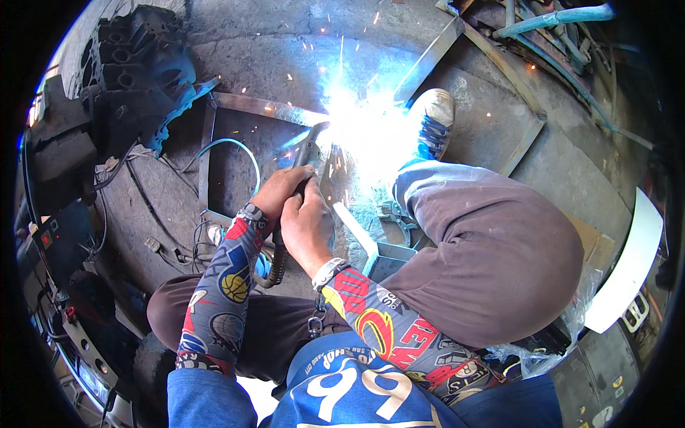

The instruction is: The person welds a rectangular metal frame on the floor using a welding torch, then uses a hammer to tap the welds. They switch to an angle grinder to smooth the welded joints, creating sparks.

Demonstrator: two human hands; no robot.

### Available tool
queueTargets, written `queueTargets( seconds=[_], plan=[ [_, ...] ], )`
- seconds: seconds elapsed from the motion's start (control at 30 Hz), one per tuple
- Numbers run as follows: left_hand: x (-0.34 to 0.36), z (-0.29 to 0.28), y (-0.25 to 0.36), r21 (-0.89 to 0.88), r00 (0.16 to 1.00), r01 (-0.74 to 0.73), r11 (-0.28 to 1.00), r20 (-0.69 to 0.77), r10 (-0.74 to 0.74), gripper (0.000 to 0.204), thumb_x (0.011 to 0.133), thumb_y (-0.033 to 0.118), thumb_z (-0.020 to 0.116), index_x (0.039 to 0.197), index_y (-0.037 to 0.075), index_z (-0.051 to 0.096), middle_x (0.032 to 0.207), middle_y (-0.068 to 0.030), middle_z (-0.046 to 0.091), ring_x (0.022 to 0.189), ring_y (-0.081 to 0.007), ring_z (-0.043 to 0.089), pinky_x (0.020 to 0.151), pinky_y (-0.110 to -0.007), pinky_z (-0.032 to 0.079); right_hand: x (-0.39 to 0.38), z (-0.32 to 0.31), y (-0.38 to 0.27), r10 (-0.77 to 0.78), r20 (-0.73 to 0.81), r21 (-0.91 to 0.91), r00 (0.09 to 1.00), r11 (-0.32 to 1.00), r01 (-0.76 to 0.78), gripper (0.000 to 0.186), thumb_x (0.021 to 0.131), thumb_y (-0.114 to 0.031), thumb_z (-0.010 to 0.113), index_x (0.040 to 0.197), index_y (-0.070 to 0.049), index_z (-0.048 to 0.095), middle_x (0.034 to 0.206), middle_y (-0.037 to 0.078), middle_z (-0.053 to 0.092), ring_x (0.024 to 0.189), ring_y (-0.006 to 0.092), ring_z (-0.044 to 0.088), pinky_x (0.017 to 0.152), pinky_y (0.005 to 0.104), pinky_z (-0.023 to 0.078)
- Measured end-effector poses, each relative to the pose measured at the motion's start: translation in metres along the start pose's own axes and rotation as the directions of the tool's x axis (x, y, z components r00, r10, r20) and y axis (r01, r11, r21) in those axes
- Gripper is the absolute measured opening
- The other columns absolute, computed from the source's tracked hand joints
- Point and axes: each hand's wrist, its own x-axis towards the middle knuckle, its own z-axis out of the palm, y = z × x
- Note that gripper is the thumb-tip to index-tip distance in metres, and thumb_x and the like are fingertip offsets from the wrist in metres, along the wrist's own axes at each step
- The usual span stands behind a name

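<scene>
Head view: both hands closed on one tool. Left hand (284, 191) grips the handle of a welding torch (307, 153), fingers near the neck; right hand (308, 227) wraps it from the other side, thumb laid up along it, its fingertips partly hidden.

Key relation: torch points forward of the hands and a bit right, long axis running away from the body. Left hand sits marginally closer to the nozzle end, right is just behind and touching-close. Nozzle tip is lost in the arc glare (371, 121); can't tell tip-to-metal contact.

Spring-sleeved torch cable (274, 277) drops out behind the hands, between the forearms. Ahead-left: steel frame (260, 106), its far bar running rightward into the glare. Ahead-right, beyond the glare: second steel frame (501, 68), set at an angle. White shoe (435, 108) right of the arc, close by; bent knee (514, 250) right of the right hand.

Farther out: engine block (135, 68) far ahead-left, light-blue hose (556, 18) far ahead-right, curved white panel (628, 264) well right.
</scene>
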Motion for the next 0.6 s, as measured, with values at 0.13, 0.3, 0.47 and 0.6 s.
queueTargets(
  seconds=[0.13,0.3,0.47,0.6],
  plan=[
    [0.005,-0.002,-0.001,0.016,1.000,-0.021,1.000,-0.021,0.021,0.033,0.086,0.015,0.062,0.116,0.002,0.063,0.106,-0.0204,0.068,0.104,-0.0395,0.064,0.088,-0.044,0.050,0.007,0.001,0.002,0.016,0.029,0.027,0.999,1.000,-0.016,0.055,0.095,-0.022,0.046,0.143,0.003,0.045,0.121,0.032,0.063,0.112,0.0443,0.063,0.098,0.0488,0.049],
    [0.007,-0.007,0.005,-0.123,0.994,0.105,0.987,0.008,-0.105,0.027,0.086,0.014,0.061,0.112,0.006,0.065,0.105,-0.0176,0.068,0.102,-0.0376,0.063,0.089,-0.042,0.050,0.008,0.004,0.000,-0.065,-0.015,0.015,0.998,0.998,0.065,0.059,0.094,-0.022,0.045,0.147,0.002,0.041,0.122,0.031,0.063,0.112,0.0443,0.063,0.098,0.0474,0.049],
    [0.006,-0.006,0.009,-0.131,0.994,0.101,0.986,-0.034,-0.106,0.027,0.087,0.014,0.060,0.113,0.005,0.064,0.104,-0.0172,0.069,0.102,-0.0376,0.063,0.089,-0.042,0.050,0.008,0.001,0.000,-0.027,0.024,0.022,0.999,0.999,0.026,0.060,0.094,-0.022,0.045,0.149,0.003,0.038,0.129,0.030,0.059,0.118,0.0427,0.060,0.102,0.0460,0.047],
    [0.006,-0.004,0.004,0.002,0.998,0.057,0.998,-0.005,-0.057,0.028,0.088,0.015,0.059,0.113,0.004,0.064,0.106,-0.0173,0.069,0.101,-0.0383,0.064,0.089,-0.042,0.050,0.009,-0.001,0.000,0.040,0.101,-0.009,0.994,0.999,-0.039,0.061,0.095,-0.021,0.046,0.150,0.003,0.036,0.135,0.029,0.055,0.123,0.0405,0.057,0.105,0.0451,0.045]
  ],
)
